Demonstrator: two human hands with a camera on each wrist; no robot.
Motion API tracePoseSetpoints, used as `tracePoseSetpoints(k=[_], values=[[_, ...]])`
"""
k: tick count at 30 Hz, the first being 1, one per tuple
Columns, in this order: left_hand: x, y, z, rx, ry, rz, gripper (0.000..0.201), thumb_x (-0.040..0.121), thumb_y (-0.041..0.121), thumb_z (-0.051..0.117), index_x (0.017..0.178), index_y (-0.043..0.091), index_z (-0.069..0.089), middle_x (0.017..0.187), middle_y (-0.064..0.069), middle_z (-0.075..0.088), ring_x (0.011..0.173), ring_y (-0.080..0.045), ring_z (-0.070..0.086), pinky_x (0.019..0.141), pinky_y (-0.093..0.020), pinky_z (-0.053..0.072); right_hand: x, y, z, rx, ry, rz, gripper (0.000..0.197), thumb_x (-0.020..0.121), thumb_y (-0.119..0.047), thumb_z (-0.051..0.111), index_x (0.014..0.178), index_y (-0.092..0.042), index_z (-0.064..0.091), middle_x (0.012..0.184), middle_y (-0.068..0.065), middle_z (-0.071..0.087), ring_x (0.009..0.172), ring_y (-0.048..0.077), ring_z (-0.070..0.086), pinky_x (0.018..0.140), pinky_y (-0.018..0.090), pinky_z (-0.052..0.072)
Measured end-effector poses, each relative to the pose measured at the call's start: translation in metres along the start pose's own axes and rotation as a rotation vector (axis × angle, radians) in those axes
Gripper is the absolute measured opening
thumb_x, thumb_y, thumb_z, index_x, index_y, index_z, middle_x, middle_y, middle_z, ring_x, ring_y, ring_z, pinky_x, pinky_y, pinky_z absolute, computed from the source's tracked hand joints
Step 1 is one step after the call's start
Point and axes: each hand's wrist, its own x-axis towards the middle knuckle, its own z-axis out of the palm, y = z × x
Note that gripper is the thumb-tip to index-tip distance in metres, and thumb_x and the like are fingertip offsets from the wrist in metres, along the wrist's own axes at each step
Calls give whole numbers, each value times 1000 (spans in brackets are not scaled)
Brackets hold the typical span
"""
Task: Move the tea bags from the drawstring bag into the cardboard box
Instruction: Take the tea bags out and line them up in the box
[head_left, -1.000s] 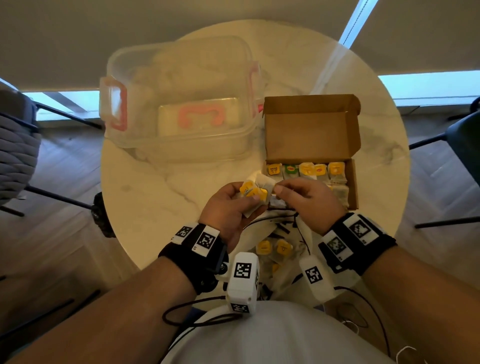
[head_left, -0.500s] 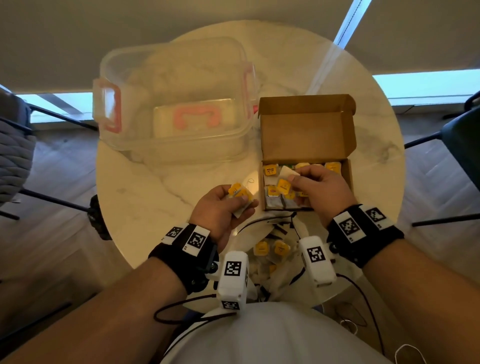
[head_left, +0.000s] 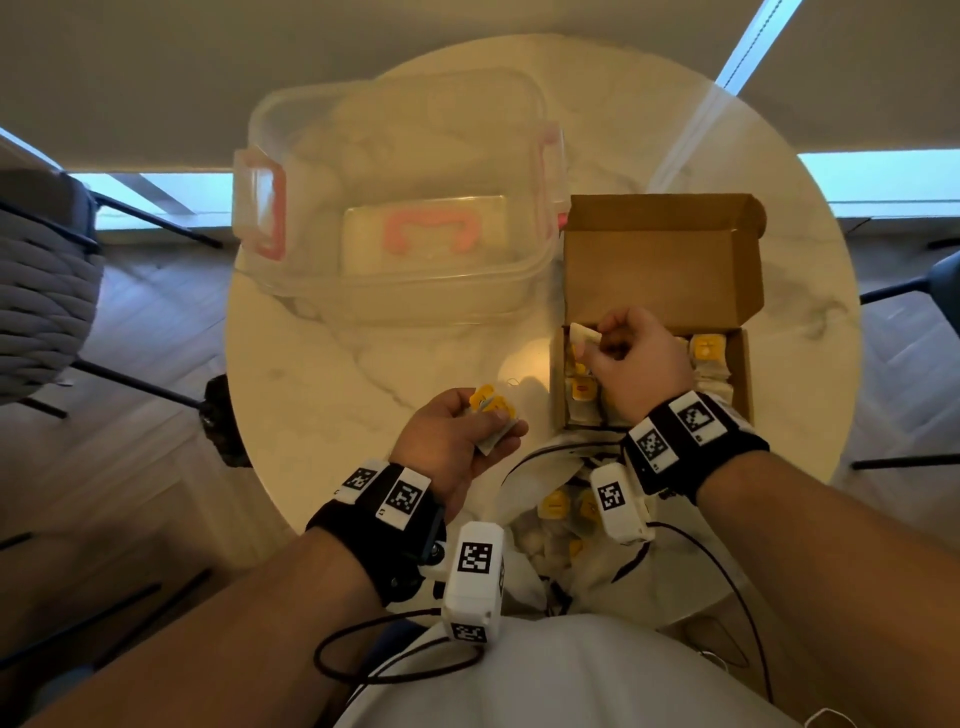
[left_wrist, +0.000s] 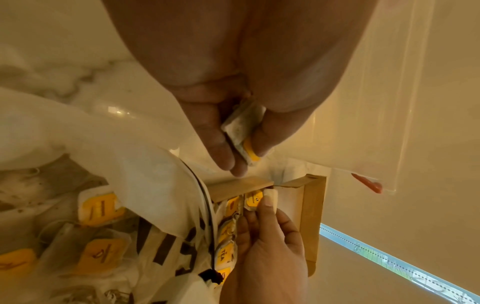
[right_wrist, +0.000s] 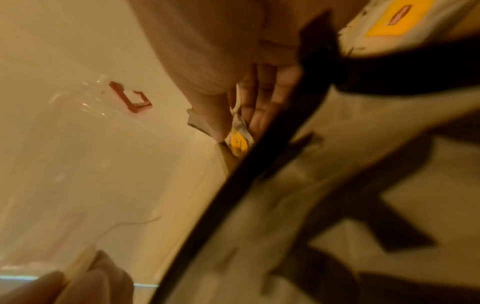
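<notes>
The open cardboard box (head_left: 737, 374) stands at the right of the table with several yellow-tagged tea bags (head_left: 707, 347) in rows. My right hand (head_left: 592, 344) hovers over the box's left end and pinches a tea bag (head_left: 583, 333) between thumb and fingers; the left wrist view shows that tea bag (left_wrist: 253, 200) at the box's corner. To the left of the box, my left hand (head_left: 493, 422) grips a small bunch of tea bags (head_left: 488, 404), pressed flat between thumb and fingers (left_wrist: 215, 131). The white drawstring bag (head_left: 524, 467) lies open at the near edge, with more tea bags (head_left: 553, 504) inside.
A clear plastic container (head_left: 395, 291) with pink latches fills the back left of the round marble table (head_left: 322, 374). The box's lid (head_left: 660, 260) stands upright behind it. Chairs (head_left: 41, 291) flank the table. The right wrist view is blurred.
My right hand took a tea bag from the bunch in my left hand and carried it right into the box's left end. The left hand stayed put with the rest.
</notes>
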Motion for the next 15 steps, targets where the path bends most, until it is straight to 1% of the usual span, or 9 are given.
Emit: tracePoseSetpoints(k=[2,4,7,10,13,15], values=[[1,1,-3,-9,4,-4,19,94,-4,61,111,2,58,88,-13,73,82,-25,75,76,-33,63,-1,3,2,-30,21,-44,25,84,-28,78,101,-29,60,86,-11,67,82,11,65,71,29,54],[1,2,-5,-33,5,-13,15,94,-5,58,108,2,59,87,-14,73,82,-26,75,75,-33,63,-2,5,4,-65,26,-72,23,84,-21,76,100,-29,62,86,-11,67,84,13,65,76,31,56],[1,4,-7,-76,7,-36,18,95,-8,48,107,1,58,81,-14,74,80,-29,75,74,-35,63,0,7,6,-96,11,-65,24,85,-21,72,106,-30,66,88,-11,71,87,12,66,76,25,51],[1,5,-8,-96,5,-40,23,94,-9,42,108,0,57,84,-17,72,78,-30,75,74,-36,63,2,8,7,-160,15,-74,26,84,-21,71,109,-29,67,91,-11,70,89,13,65,76,24,47],[0,5,-9,-83,11,-36,22,94,-9,44,107,1,58,88,-17,71,79,-30,74,75,-37,63,0,11,7,-216,77,-157,31,81,-20,74,110,-28,64,97,-5,63,89,16,59,74,26,44],[0,4,-10,-22,27,-22,20,94,-8,50,105,5,62,90,-15,73,83,-27,72,76,-37,62,-1,12,7,-227,107,-212,27,84,-19,72,108,-28,65,98,-4,62,89,17,58,74,27,44]])
